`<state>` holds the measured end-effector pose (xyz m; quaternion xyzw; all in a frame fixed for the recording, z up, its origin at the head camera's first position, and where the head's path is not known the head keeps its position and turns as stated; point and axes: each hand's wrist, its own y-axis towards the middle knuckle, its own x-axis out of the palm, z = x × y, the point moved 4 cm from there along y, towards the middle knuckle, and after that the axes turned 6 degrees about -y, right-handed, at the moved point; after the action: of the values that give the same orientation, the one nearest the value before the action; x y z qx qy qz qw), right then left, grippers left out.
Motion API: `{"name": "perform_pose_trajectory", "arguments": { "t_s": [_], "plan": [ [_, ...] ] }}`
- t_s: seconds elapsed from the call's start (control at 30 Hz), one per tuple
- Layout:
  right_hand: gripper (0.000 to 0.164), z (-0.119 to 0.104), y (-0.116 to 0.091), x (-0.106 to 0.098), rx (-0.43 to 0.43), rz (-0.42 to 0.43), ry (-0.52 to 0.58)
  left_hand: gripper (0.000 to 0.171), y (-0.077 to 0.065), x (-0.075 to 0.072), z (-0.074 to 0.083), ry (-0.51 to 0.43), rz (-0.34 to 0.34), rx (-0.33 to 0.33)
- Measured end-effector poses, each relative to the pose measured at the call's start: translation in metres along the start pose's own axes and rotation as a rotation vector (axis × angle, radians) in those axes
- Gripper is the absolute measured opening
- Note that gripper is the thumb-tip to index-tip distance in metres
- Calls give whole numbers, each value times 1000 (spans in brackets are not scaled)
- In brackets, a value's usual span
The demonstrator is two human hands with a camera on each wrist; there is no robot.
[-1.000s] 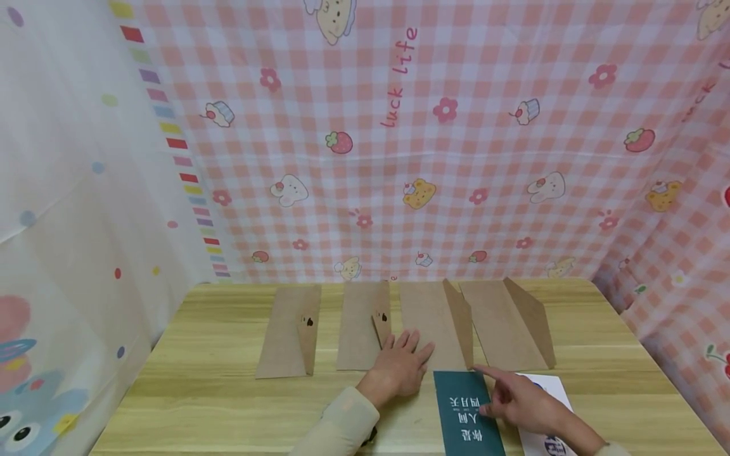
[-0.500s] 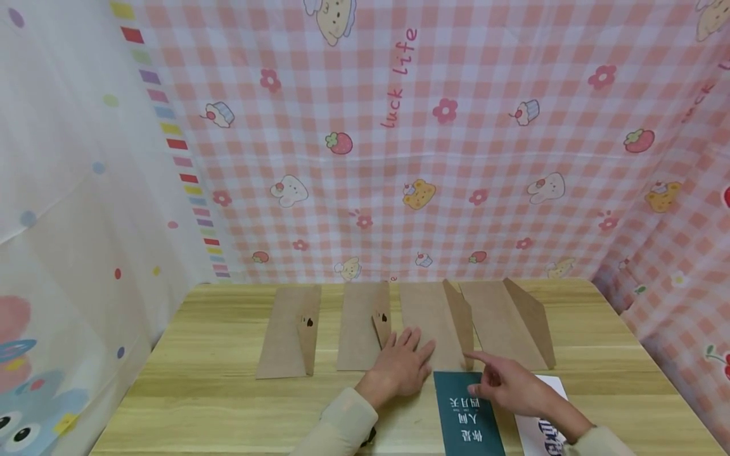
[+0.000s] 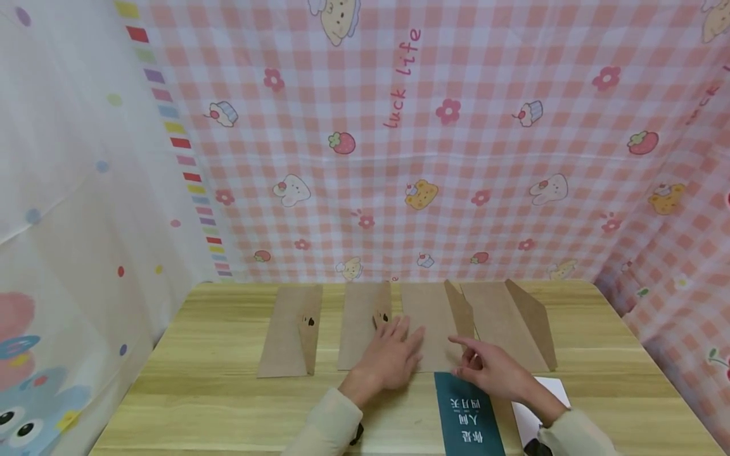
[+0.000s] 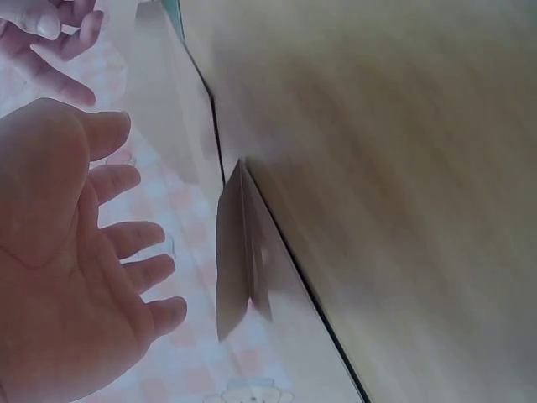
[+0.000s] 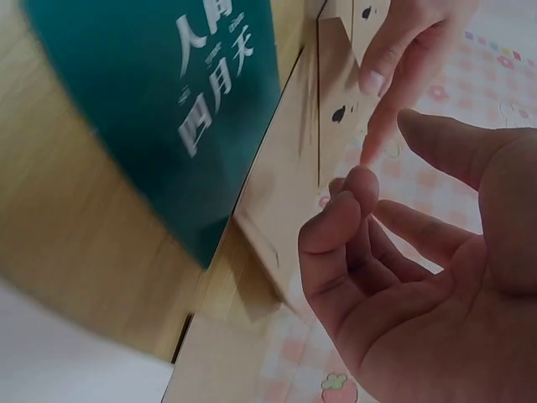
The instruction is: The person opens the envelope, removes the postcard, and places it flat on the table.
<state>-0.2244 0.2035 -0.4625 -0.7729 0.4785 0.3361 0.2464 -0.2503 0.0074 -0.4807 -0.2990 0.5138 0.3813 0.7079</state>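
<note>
Hands apart, gripping nothing | left hand (image 3: pixel 383 360) spread, right hand (image 3: pixel 492 372) index out, by third envelope (image 3: pixel 431 316) from left (contact unclear) | judged best: steady lightly, spare flap (image 3: pixel 461 309) creases.

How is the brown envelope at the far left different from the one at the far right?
The leftmost envelope has its flap folded over its body; the rightmost envelope has its flap spread outward.
The leftmost envelope shows a dark mark on its flap; none shows on the rightmost envelope.
Both are plain brown and lie on the wood-patterned table.
</note>
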Motion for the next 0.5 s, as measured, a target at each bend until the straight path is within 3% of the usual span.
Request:
{"name": "perform_pose_trajectory", "arguments": {
  "t_s": [0.2,0.5],
  "plan": [
    [57,-9,12,5,28,35,13,53,-6,-7,-12,-32,49,9],
    [54,-20,30,13,3,81,45,52,-19,-17,-30,-76,86,-31]
  ]
}}
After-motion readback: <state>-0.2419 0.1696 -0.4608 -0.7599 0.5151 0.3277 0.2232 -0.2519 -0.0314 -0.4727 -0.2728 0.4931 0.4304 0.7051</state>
